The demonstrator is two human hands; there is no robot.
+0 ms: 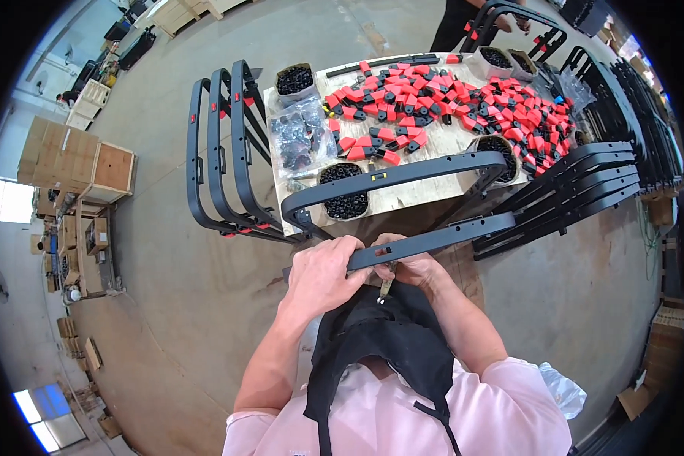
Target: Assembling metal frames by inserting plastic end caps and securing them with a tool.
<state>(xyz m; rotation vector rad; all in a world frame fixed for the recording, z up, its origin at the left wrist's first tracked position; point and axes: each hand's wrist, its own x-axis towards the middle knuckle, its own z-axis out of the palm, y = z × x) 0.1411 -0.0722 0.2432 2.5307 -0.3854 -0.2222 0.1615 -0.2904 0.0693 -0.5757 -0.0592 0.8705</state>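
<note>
A black bent-tube metal frame (444, 239) lies across in front of me, its far side resting over the table's near edge. Several holes and a rectangular slot run along its bars. My left hand (323, 275) is closed round the near bar, left of the slot. Just right of it, my right hand (409, 269) is at the underside of the same bar. Its fingers pinch a slim brownish tool (386, 287) with a shiny metal end pointing toward my black apron. The tool's other end is hidden behind the bar and fingers, so its kind is unclear.
Red-and-black plastic parts (403, 95) are heaped on the wooden table (391, 199). Tubs of small black pieces (343, 199) and a clear plastic bag (304, 137) stand around them. Black frames (243, 144) lean at the left; more frames (570, 186) stack right. A co-worker's hand (503, 23) shows at the back.
</note>
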